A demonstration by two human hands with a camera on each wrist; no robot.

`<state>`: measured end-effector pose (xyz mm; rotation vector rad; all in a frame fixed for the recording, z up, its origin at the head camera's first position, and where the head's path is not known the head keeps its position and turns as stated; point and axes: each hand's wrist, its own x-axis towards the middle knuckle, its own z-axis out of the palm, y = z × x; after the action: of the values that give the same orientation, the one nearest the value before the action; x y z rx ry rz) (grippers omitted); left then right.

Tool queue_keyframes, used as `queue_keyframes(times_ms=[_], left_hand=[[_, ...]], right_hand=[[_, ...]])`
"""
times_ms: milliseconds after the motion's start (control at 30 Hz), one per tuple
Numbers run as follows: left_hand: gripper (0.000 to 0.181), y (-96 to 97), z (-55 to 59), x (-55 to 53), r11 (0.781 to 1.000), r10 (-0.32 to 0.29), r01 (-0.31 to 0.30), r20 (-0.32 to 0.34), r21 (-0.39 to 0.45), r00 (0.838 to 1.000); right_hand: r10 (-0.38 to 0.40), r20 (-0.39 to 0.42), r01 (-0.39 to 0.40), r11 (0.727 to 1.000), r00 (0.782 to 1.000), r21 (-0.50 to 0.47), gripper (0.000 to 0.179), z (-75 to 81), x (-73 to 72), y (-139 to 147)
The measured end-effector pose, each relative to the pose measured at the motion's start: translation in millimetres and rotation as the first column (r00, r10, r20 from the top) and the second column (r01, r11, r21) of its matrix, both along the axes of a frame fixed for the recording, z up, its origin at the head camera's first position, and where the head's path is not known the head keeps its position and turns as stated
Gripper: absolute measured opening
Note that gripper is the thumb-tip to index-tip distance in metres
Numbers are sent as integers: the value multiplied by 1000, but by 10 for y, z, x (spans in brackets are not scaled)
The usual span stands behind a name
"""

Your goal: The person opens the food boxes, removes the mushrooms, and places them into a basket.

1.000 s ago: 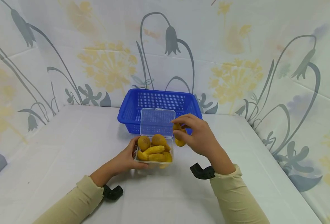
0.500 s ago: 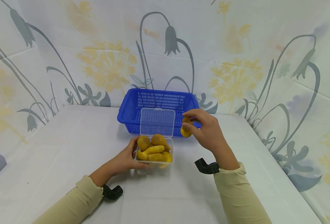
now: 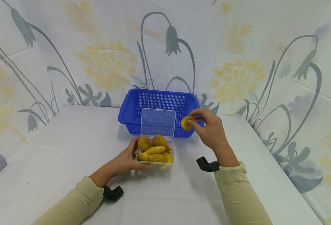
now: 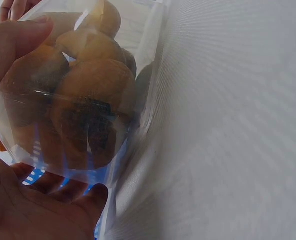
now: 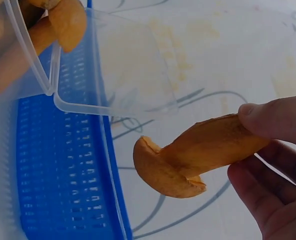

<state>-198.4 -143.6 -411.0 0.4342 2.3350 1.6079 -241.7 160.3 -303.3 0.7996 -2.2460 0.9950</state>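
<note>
My right hand (image 3: 211, 129) pinches a yellow-brown mushroom (image 5: 203, 147) by its stem, between thumb and fingers. Its broad cap points away from the hand, over the basket's right front rim in the head view. A clear plastic box (image 3: 173, 150) stands on the table, filled with several more yellow-brown mushrooms (image 3: 157, 150), some round-capped, some lying sideways. Its hinged lid (image 3: 158, 123) is up and leans back towards the basket. My left hand (image 3: 123, 161) grips the box's left side, thumb along the front and fingers around the back, as the left wrist view also shows.
Directly behind the box stands a blue perforated plastic basket (image 3: 129, 127), partly seen through the clear lid. A white cloth (image 3: 78, 140) covers the table, and a flower-printed curtain (image 3: 98, 34) rises behind and on both sides.
My right hand has moved right and slightly away from the box with the mushroom, which has turned from hanging cap-down to lying more sideways. The left hand and box have stayed put.
</note>
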Motion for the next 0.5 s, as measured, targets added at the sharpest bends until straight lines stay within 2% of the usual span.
queue_keyframes(times_ms=[233, 500], left_hand=[[115, 2, 2, -6, 1000, 5, -5, 13, -14, 1000], [115, 1, -8, -8, 1000, 4, -4, 17, -15, 1000]], right_hand=[[-27, 8, 28, 998, 1000, -59, 22, -78, -88, 11], [-102, 54, 106, 991, 993, -84, 19, -194, -174, 19]])
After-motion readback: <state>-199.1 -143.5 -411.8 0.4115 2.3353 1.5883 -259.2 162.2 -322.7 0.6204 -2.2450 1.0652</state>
